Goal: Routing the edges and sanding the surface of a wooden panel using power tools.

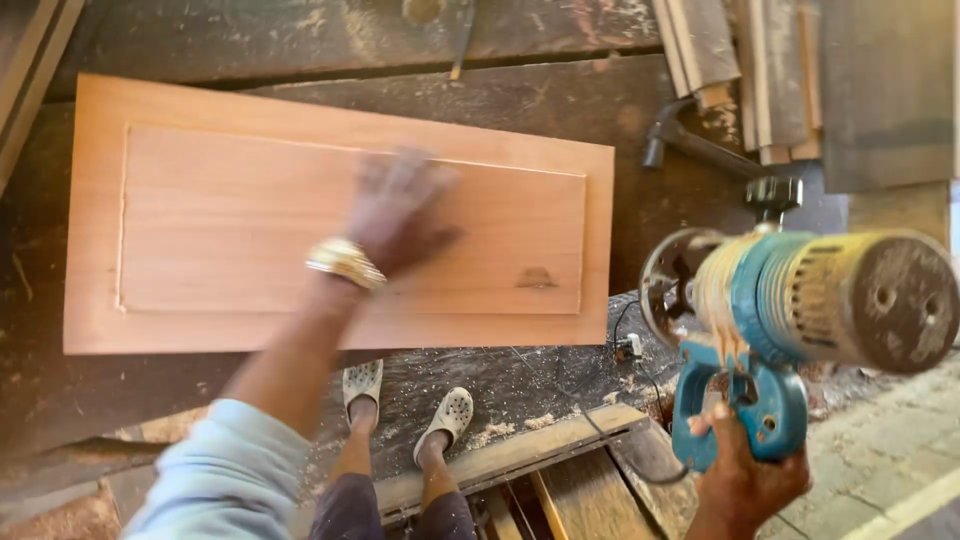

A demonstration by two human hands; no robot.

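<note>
Head view, looking down over the bench [300, 40], a dark, worn wooden surface.

I note a rectangular wooden panel [250, 215], light reddish-brown, lying flat on the bench with its long side running left to right. It has a raised centre field bordered by a routed groove, and a small dark blemish shows on the field toward its lower right.

The left hand [400, 210] rests palm down on the panel, on the centre field right of the middle. It is motion-blurred; the fingers [395, 170] are spread apart and flat, clamped on nothing. A gold-coloured wristwatch [346, 262] sits at the wrist, and a light blue sleeve [225, 480] covers the forearm lower in the frame.

The right hand [745, 480] is clear of the panel, off its lower right corner. Its fingers are closed around the grip of a blue electric router [790, 310], held up in the air with the round base turned toward the panel and the dusty motor cap facing the camera. A thin cable [600, 425] trails below the tool.

A hammer [700, 145] lies on the bench beyond the router, beside stacked wood strips [740, 70]. Below the bench edge I see two feet in pale clogs [410, 400] on a sawdust-strewn floor.
</note>
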